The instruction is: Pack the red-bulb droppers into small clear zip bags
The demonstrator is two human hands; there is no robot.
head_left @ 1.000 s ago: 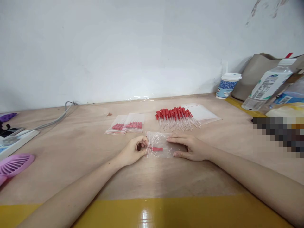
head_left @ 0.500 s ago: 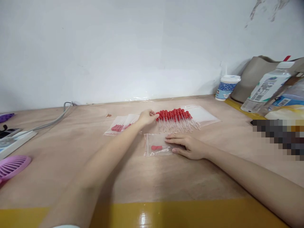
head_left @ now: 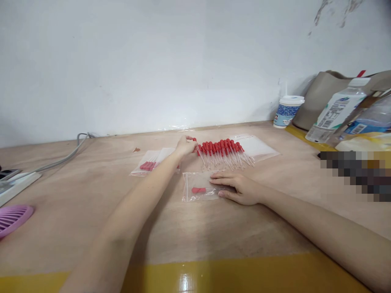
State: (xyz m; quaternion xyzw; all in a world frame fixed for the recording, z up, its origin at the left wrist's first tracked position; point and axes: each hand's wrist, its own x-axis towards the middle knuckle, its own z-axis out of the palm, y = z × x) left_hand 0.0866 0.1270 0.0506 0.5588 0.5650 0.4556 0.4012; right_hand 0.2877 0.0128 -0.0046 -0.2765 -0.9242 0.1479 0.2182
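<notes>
My left hand (head_left: pixel 185 146) is at the left end of a row of red-bulbed droppers (head_left: pixel 221 147) with clear thin stems. Its fingers pinch one dropper (head_left: pixel 194 139), whose red bulb shows just above the fingertips. My right hand (head_left: pixel 240 188) lies flat with fingers stretched over the right part of a clear zip bag (head_left: pixel 189 183). Inside that bag a red dropper bulb (head_left: pixel 198 190) shows; the stem is partly covered by my fingers. Left of the row lie filled clear bags (head_left: pixel 148 165) with red bulbs in them, partly hidden by my left forearm.
Flat clear bags (head_left: pixel 259 147) lie behind the row's right end. A paper cup (head_left: pixel 287 112), a plastic bottle (head_left: pixel 336 110) and a grey bag (head_left: pixel 314 95) stand at the right. On the left are a grey cable (head_left: pixel 65 159), a power strip (head_left: pixel 21 185) and a pink fan (head_left: pixel 15 219).
My left hand has drawn a dropper slightly up and away from the row's left end. My right hand stays on the bag. The view has shifted a little.
</notes>
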